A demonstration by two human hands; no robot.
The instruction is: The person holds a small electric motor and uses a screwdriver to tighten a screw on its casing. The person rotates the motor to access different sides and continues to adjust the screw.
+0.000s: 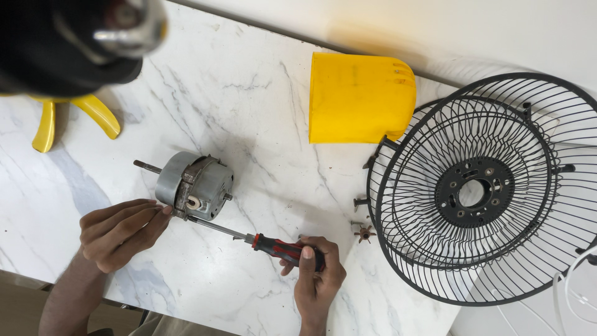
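A grey metal fan motor (pixel 196 184) with a protruding shaft lies on the white marble table (pixel 249 99). My left hand (pixel 121 231) rests beside it, fingertips touching its lower left edge. My right hand (pixel 316 274) grips the red and black handle of a screwdriver (pixel 252 237). The screwdriver's metal shank runs up to the left and its tip meets the motor's lower side.
A yellow plastic motor cover (pixel 359 98) lies at the back. Black wire fan guards (pixel 485 186) are stacked on the right, with small dark fasteners (pixel 362 231) by their left rim. Yellow fan blades (pixel 74 121) and a dark fan base sit at upper left.
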